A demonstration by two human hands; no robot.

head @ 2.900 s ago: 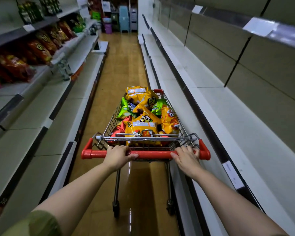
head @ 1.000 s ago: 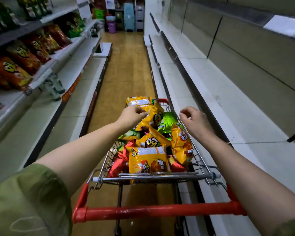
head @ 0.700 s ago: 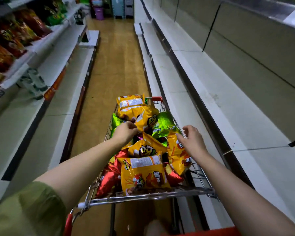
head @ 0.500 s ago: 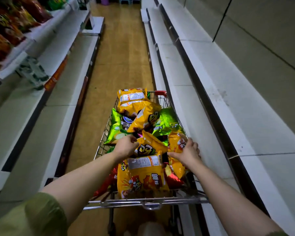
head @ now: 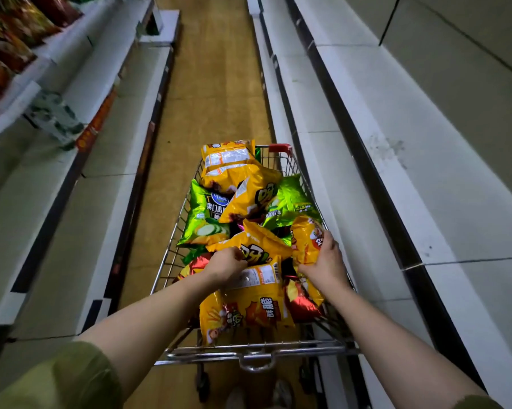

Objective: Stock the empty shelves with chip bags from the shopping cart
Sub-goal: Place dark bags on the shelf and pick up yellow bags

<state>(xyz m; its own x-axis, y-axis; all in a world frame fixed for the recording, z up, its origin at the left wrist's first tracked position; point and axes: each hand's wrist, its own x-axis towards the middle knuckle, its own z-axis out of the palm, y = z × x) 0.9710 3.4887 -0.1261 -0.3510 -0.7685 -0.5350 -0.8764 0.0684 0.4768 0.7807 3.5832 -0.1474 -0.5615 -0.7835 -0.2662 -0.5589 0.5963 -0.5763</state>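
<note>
From the head camera, looking down an aisle, the shopping cart [head: 250, 354] stands on the wood-toned floor [head: 216, 84], close beside the lowest of the empty shelves [head: 425, 178] on the right. The cart is heaped with chip bags. Nearest the person a near yellow bag [head: 248, 308] leans upright against the cart's near end, its printed label at the top. Behind it lies a middle yellow bag [head: 263, 240], and against the right wire wall stands a side yellow bag [head: 306, 240]. Two far yellow bags [head: 234, 169] sit at the far end, with a left green bag [head: 204, 214] and a right green bag [head: 293, 199] on either side of the pile. Red bags [head: 300, 302] show low down, partly buried. The left grip [head: 226, 265] is clenched at the lower left edge of the middle yellow bag, just where it overlaps the near one, and appears to pinch that edge. The right grip [head: 325, 262] grasps the side yellow bag, with the thumb across its front and the fingers round its outer edge. Both forearms reach over the cart's near rail, and an olive sleeve [head: 66, 376] covers the left upper arm. On the left, stocked shelves [head: 9, 42] hold red and orange bags, blurred at the edge.
</note>
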